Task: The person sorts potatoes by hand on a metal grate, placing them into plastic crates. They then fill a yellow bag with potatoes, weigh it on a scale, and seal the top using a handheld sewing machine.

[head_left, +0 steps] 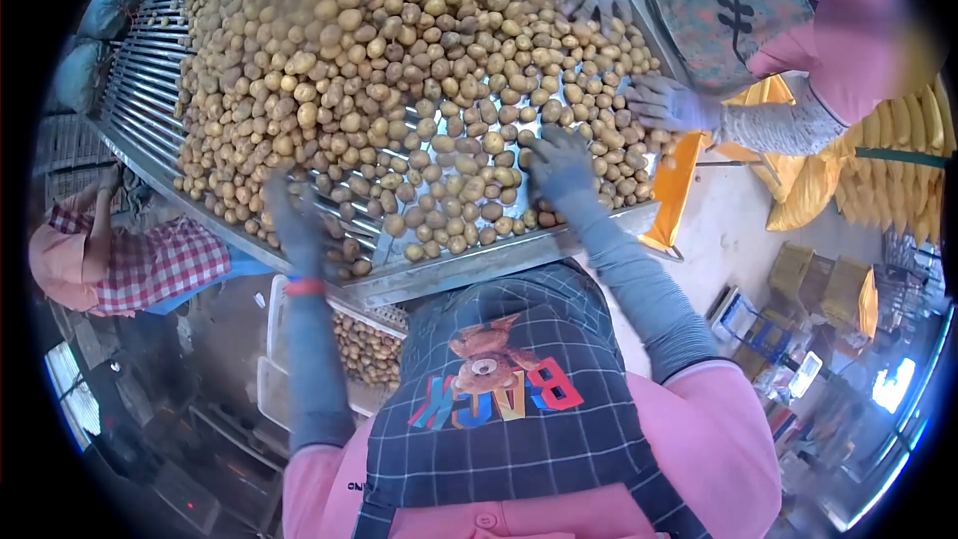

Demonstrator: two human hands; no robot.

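A thick layer of potatoes [389, 50] covers the metal sorting table [459, 265] in front of me. My left hand [291, 215], in a grey glove, is at the near left edge of the pile beside the metal rollers; motion smears its fingers. Over the right part of the table, my right hand [561, 170] rests on potatoes with its fingers stretched out and apart, back of the glove upward. Whatever lies beneath its palm is hidden.
A co-worker's gloved hands [664, 103] reach over the right side. An orange chute [679, 190] hangs at the table's right end. Small potatoes fill a white crate [274, 379] below. Another person in a checked garment [165, 265] is at left, near filled sacks [85, 75].
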